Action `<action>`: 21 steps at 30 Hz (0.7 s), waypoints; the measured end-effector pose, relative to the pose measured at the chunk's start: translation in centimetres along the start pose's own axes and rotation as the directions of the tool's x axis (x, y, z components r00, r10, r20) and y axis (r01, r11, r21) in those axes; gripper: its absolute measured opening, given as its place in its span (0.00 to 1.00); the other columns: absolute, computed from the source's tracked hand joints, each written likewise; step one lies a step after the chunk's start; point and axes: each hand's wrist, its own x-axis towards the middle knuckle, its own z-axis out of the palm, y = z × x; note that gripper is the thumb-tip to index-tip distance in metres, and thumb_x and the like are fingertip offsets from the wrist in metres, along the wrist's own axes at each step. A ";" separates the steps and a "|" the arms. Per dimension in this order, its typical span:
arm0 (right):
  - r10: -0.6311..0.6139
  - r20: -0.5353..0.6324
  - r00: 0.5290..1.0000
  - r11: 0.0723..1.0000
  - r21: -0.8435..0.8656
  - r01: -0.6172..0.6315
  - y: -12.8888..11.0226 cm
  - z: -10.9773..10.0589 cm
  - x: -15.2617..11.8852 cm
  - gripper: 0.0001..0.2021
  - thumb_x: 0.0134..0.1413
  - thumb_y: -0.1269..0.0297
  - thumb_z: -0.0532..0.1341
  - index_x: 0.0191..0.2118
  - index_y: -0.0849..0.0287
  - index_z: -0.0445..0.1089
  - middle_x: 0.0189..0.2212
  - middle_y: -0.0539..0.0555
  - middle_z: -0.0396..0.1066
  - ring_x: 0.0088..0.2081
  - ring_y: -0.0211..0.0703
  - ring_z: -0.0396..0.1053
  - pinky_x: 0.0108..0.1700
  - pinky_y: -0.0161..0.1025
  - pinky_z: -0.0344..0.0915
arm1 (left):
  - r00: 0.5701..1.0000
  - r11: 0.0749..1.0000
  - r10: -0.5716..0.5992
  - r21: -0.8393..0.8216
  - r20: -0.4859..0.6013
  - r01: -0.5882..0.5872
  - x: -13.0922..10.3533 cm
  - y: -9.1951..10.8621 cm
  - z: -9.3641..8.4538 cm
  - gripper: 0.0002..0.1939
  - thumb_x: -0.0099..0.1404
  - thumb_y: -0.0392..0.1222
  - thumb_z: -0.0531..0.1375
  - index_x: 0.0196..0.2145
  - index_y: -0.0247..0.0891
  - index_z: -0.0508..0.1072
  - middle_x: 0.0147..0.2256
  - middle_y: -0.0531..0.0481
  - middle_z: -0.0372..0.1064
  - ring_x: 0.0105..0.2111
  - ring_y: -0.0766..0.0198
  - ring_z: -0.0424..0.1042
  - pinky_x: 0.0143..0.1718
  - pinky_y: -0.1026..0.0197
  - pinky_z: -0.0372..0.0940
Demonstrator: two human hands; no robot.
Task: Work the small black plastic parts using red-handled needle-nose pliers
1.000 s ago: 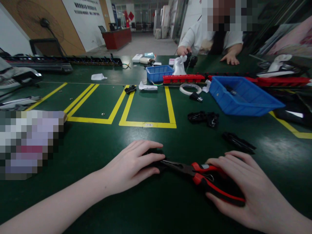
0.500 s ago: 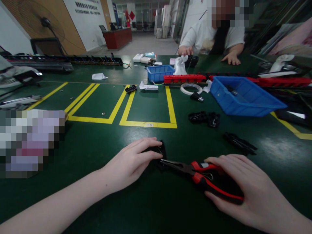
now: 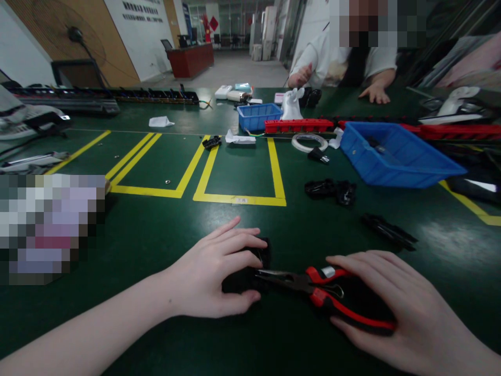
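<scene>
I have the pliers (image 3: 301,282) low in front of me, right of centre over the table (image 3: 250,344), with their nose pointing left and their long axis running nearly sideways, slanting so that the handles sit closer to me than the tips. My right hand (image 3: 403,303) is wrapped round the red-and-black handles, which stand spread. The tips reach a black part (image 3: 265,253) at the fingers of my left hand (image 3: 219,269); I can't tell whether they bite on it. That left hand holds the part between thumb and bent fingers, covering most of it, so I can't read its long axis. Farther right, the large blue tray (image 3: 407,169) carries a small dark item (image 3: 376,145) near its left end; the smaller blue bin (image 3: 258,121) sits farther back, its contents hidden from me. Green tabletop runs from my left hand forward to the yellow tape outline (image 3: 215,198). To the right, my room is narrower: a long black piece (image 3: 389,231) lies just beyond my right hand, with a black cluster (image 3: 331,191) past it. Along the far edge, a co-worker's hand (image 3: 376,95) rests palm down.
</scene>
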 end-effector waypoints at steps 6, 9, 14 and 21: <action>-0.037 -0.038 0.999 0.999 -0.030 0.036 -0.1 -0.1 0.0 0.26 0.53 0.54 0.62 0.57 0.54 0.62 0.43 0.56 0.74 0.41 0.51 0.72 0.48 0.55 0.65 | 0.999 0.998 0.051 -0.033 0.013 -0.051 0.0 -0.3 0.1 0.09 0.66 0.42 0.62 0.44 0.38 0.74 0.55 0.46 0.69 0.63 0.55 0.61 0.68 0.45 0.51; -0.049 -0.045 0.998 0.999 -0.024 0.048 -0.1 0.0 0.0 0.27 0.53 0.55 0.61 0.58 0.54 0.62 0.43 0.56 0.75 0.41 0.53 0.72 0.50 0.57 0.64 | 0.998 0.996 0.055 -0.066 0.034 -0.052 0.0 -0.2 0.0 0.09 0.66 0.40 0.62 0.44 0.38 0.74 0.55 0.47 0.69 0.63 0.55 0.61 0.68 0.46 0.51; -0.067 -0.035 0.997 0.998 -0.024 0.066 0.1 0.0 -0.1 0.27 0.54 0.53 0.61 0.58 0.54 0.61 0.43 0.56 0.76 0.41 0.52 0.74 0.52 0.57 0.62 | 0.997 0.996 0.051 -0.080 0.062 -0.046 0.1 -0.2 -0.2 0.11 0.65 0.40 0.63 0.45 0.38 0.73 0.56 0.47 0.69 0.63 0.55 0.60 0.69 0.45 0.50; -0.117 -0.011 0.993 0.992 -0.043 0.116 0.2 -0.2 0.0 0.28 0.50 0.54 0.64 0.56 0.56 0.62 0.41 0.56 0.76 0.38 0.51 0.75 0.52 0.55 0.63 | 0.998 0.998 0.062 -0.019 0.031 -0.061 0.2 -0.3 0.1 0.20 0.63 0.47 0.65 0.50 0.38 0.69 0.58 0.43 0.65 0.62 0.52 0.62 0.66 0.42 0.54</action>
